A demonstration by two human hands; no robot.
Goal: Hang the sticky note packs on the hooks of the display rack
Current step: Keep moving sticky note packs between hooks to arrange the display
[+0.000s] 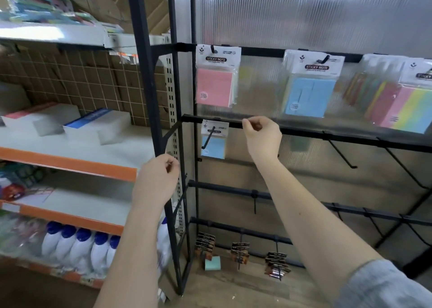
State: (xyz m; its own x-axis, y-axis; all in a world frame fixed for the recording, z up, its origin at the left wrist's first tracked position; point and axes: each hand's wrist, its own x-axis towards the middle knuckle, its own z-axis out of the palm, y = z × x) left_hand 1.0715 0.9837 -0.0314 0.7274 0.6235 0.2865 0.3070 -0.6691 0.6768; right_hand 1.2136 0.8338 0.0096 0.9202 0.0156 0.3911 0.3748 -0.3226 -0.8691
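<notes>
Packs hang on the rack's top rail already — a pink pack (215, 83), a blue pack (309, 92) and striped packs (402, 101) farther right, all above the hands. One small blue pack (213, 141) sits on the second rail's first hook, just left of the right hand (263, 137). That hand is curled at the rail (350, 137), thumb and forefinger pinched together; whether they hold anything I cannot tell. The left hand (157, 179), lower and left of it by the rack post (152, 97), is loosely curled, seemingly with nothing in it. Bare hooks (342, 155) stand to the right of the right hand and on the rails below — by my reckoning most of the hanging is left to do.
</notes>
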